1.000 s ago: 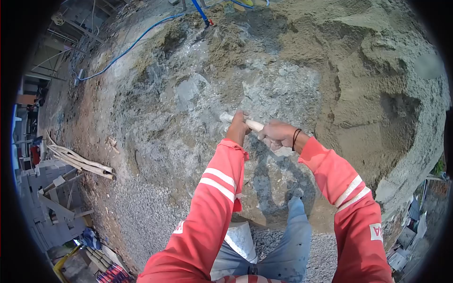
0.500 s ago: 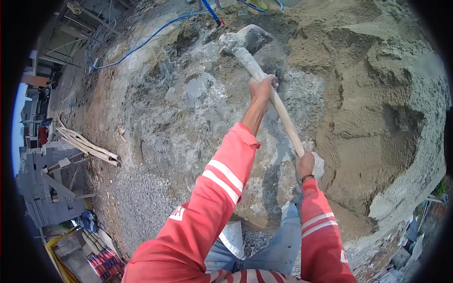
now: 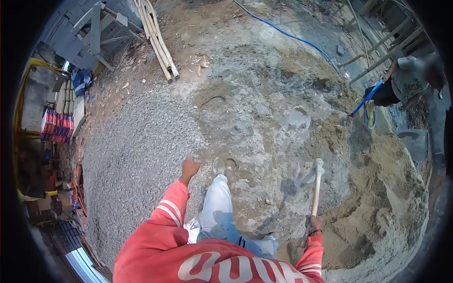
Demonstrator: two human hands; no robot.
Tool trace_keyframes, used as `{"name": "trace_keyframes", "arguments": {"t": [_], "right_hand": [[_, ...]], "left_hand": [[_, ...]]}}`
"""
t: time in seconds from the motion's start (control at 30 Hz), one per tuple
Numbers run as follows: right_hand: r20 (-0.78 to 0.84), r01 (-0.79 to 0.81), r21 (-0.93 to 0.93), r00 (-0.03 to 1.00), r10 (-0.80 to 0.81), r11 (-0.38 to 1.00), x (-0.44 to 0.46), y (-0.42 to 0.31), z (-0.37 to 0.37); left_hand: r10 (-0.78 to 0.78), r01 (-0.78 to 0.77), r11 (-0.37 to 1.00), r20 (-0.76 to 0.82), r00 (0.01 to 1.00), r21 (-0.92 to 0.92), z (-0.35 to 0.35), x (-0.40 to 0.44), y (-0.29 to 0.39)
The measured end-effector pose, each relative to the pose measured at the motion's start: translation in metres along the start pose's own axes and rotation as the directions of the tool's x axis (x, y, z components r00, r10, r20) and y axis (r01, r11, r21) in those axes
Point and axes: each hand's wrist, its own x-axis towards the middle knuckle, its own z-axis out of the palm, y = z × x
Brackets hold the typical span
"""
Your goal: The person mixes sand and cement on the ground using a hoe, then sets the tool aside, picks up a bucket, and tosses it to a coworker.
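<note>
My right hand (image 3: 315, 224) is closed around the wooden handle of a hoe (image 3: 316, 193), low at the right. The hoe's head, caked with grey mud, rests on the wet grey mix (image 3: 295, 129) ahead of that hand. My left hand (image 3: 190, 167) is off the handle and holds nothing, its fingers loosely curled with the thumb apart. It hangs over the grey gravel (image 3: 146, 137), to the left of my forward leg.
A sand heap (image 3: 377, 203) rises on the right. Another person (image 3: 408, 85) stands beyond it, holding a blue pipe (image 3: 373, 96). A blue hose (image 3: 292, 35) crosses the ground. Wooden poles (image 3: 155, 40) lie at the upper left, near stacked red-and-purple packs (image 3: 57, 125).
My left hand has let go of the hoe and swung left. The right hand has drawn the hoe back closer to me. My view has turned left, bringing the other person into sight.
</note>
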Motion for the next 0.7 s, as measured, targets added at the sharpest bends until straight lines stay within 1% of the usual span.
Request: {"name": "trace_keyframes", "arguments": {"t": [0.03, 0.07, 0.1, 0.13, 0.17, 0.2, 0.23, 0.27, 0.3, 0.33, 0.37, 0.4, 0.47, 0.53, 0.6, 0.67, 0.7], "right_hand": [[0.006, -0.007, -0.03, 1.0, 0.007, 1.0, 0.002, 0.013, 0.008], [0.008, -0.014, -0.058, 1.0, 0.015, 0.998, 0.001, 0.02, 0.015], [-0.001, -0.063, -0.136, 0.998, 0.064, 0.989, -0.02, 0.011, 0.035], [-0.018, -0.121, -0.208, 0.993, 0.12, 0.971, -0.045, 0.007, 0.054], [-0.003, -0.115, -0.231, 0.993, 0.118, 0.966, -0.051, 0.015, 0.066], [-0.006, -0.139, -0.291, 0.99, 0.144, 0.947, -0.048, 0.029, 0.077], [-0.016, -0.166, -0.349, 0.985, 0.171, 0.922, -0.051, 0.034, 0.085], [-0.016, -0.168, -0.367, 0.985, 0.174, 0.915, -0.073, 0.026, 0.099], [-0.007, -0.153, -0.411, 0.986, 0.165, 0.898, -0.098, 0.022, 0.115], [0.006, -0.134, -0.451, 0.988, 0.153, 0.882, -0.12, 0.012, 0.133], [0.042, -0.091, -0.489, 0.991, 0.128, 0.868, -0.124, 0.009, 0.148], [0.092, -0.036, -0.538, 0.991, 0.101, 0.842, -0.13, 0.004, 0.164], [0.181, 0.06, -0.614, 0.981, 0.067, 0.787, -0.13, -0.001, 0.193], [0.255, 0.14, -0.672, 0.966, 0.049, 0.727, -0.127, -0.008, 0.219], [0.328, 0.223, -0.72, 0.944, 0.039, 0.657, -0.115, -0.015, 0.244], [0.405, 0.319, -0.756, 0.914, 0.026, 0.572, -0.095, -0.023, 0.272], [0.452, 0.378, -0.764, 0.892, 0.016, 0.523, -0.082, -0.026, 0.286]], "left_hand": [[-0.139, 0.14, 0.99, -0.07, 0.988, 0.009, -0.037, -0.011, -0.044], [-0.311, 0.307, 0.944, -0.023, 0.95, -0.12, -0.074, -0.022, -0.079], [-0.459, 0.453, 0.856, 0.038, 0.888, -0.249, -0.11, -0.032, -0.114], [-0.324, 0.325, 0.945, -0.014, 0.946, 0.046, -0.11, -0.032, -0.212], [-0.182, 0.194, 0.916, -0.066, 0.981, 0.35, -0.116, -0.033, -0.294], [-0.202, 0.216, 0.913, -0.077, 0.976, 0.347, -0.147, -0.046, -0.292], [-0.446, 0.463, 0.884, -0.189, 0.875, 0.062, -0.185, -0.07, -0.271], [-0.674, 0.63, 0.738, -0.216, 0.707, -0.242, -0.21, -0.087, -0.26], [-0.685, 0.642, 0.728, -0.214, 0.696, -0.242, -0.214, -0.093, -0.278], [-0.705, 0.633, 0.702, -0.192, 0.683, -0.327, -0.21, -0.094, -0.306], [-0.722, 0.618, 0.671, -0.168, 0.671, -0.409, -0.21, -0.093, -0.322], [-0.739, 0.543, 0.56, -0.081, 0.669, -0.626, -0.219, -0.095, -0.29], [-0.676, 0.455, 0.537, -0.04, 0.735, -0.71, -0.231, -0.098, -0.231], [-0.598, 0.44, 0.635, -0.044, 0.801, -0.635, -0.218, -0.09, -0.207], [-0.564, 0.442, 0.625, 0.019, 0.826, -0.643, -0.195, -0.083, -0.193], [-0.512, 0.458, 0.678, 0.077, 0.855, -0.574, -0.176, -0.08, -0.178], [-0.492, 0.44, 0.725, 0.049, 0.869, -0.529, -0.162, -0.078, -0.174]]}}
